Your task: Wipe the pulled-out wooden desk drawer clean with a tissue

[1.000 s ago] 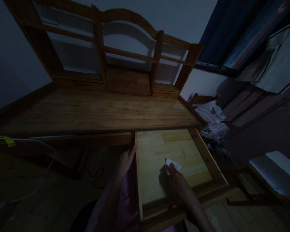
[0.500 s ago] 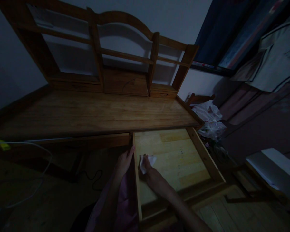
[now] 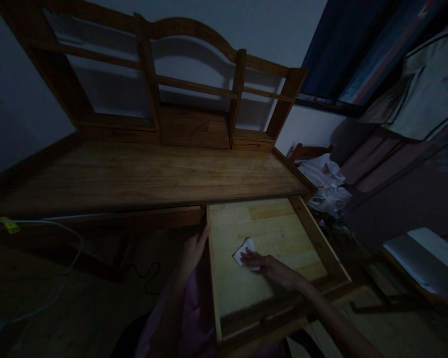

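A wooden drawer (image 3: 216,288) is pulled out from under the desk, its pale plank bottom exposed. On that bottom lies a folded white tissue (image 3: 246,248), under the fingers of my right hand (image 3: 267,266), which presses it flat near the drawer's middle. My left hand (image 3: 192,251) holds the drawer's left side wall from outside, a fingertip at its upper edge; its other fingers are partly hidden. Small dark marks show on the planks to the right of the tissue.
The wooden desktop (image 3: 171,169) carries a shelf hutch (image 3: 194,87) at the back. Plastic bags (image 3: 324,174) sit on a chair at the right. A white cable (image 3: 76,238) with a yellow tag hangs at the left. A stool-like frame (image 3: 381,283) stands right of the drawer.
My right hand has slid the tissue rightward, from beside the drawer's left wall to the middle of its bottom. My left hand stays at the left wall.
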Motion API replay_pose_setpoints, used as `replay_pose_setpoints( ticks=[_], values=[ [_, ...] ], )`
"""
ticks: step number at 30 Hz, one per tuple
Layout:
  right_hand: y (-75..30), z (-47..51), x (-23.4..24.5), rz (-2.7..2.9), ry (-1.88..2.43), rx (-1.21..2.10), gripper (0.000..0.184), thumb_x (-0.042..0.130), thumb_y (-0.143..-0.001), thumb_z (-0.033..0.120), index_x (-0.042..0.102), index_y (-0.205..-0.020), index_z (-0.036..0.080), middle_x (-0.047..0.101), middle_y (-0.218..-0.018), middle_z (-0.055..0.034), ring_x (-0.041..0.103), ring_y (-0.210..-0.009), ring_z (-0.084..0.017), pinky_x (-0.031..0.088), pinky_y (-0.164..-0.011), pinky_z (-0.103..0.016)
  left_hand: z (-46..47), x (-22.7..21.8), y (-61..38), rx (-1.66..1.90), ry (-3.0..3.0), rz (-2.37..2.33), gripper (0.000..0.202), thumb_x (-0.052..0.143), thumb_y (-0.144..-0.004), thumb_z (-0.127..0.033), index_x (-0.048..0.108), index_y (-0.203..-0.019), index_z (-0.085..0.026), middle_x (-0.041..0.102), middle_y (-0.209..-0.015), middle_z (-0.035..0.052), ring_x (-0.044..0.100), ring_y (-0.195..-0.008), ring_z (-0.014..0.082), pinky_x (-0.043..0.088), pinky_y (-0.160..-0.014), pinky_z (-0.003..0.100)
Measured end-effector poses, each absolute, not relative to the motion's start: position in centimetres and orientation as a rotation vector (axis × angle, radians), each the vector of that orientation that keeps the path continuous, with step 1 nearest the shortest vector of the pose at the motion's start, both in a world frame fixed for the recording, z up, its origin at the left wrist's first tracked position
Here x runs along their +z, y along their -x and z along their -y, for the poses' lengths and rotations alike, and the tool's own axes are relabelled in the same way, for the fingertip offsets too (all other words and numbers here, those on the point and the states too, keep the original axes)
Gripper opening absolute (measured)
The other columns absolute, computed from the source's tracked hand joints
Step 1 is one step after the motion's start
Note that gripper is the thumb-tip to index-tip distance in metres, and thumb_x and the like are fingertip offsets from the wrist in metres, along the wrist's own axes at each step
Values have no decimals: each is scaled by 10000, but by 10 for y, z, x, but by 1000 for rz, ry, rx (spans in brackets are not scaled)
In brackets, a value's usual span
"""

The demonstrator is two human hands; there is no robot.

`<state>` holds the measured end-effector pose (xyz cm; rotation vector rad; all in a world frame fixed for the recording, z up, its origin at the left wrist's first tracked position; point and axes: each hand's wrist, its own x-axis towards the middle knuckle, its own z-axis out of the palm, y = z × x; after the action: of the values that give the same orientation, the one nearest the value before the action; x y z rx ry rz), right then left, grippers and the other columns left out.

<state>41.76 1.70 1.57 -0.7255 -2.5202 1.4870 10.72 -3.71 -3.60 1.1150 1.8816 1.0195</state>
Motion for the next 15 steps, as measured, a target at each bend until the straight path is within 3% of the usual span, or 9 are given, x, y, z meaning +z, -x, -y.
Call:
replay_pose_setpoints(
  ticks=[4, 8, 11, 15],
  values=[
    [-476, -60, 16, 2457, 1086, 1223, 526, 491, -874, 235, 595, -1390, 234, 448, -1545, -62, 367, -1469, -215, 218, -1212, -498, 37, -40, -106, 1047, -1109, -1856, 771, 303, -910, -761, 729, -1197, -187, 701, -1297, 161, 595, -1291, 323, 401, -1087, 375],
    [-528, -86, 14, 2527, 1444, 728, 568, 452, -791, 132, 649, -1323, 158, 550, -1483, -101, 484, -1401, -248, 359, -1154, -483, 38, -40, -107, 1078, -1126, -1837, 752, 309, -922, -743, 720, -1227, -192, 705, -1295, 151, 598, -1286, 313, 398, -1086, 368],
    [-549, -90, 14, 2526, 1636, 491, 454, 455, -849, 125, 683, -1241, 128, 657, -1361, -135, 599, -1279, -273, 479, -1060, -442, 38, -39, -107, 1063, -1114, -1843, 783, 309, -914, -754, 718, -1227, -164, 692, -1308, 174, 590, -1295, 329, 389, -1096, 381],
    [-556, -82, 13, 2473, 1806, 329, 272, 609, -957, 304, 672, -1174, 153, 680, -1236, -137, 664, -1099, -259, 552, -938, -425, 36, -41, -106, 1030, -1113, -1876, 795, 301, -912, -756, 727, -1201, -150, 704, -1279, 190, 598, -1283, 338, 405, -1080, 387]
  ],
)
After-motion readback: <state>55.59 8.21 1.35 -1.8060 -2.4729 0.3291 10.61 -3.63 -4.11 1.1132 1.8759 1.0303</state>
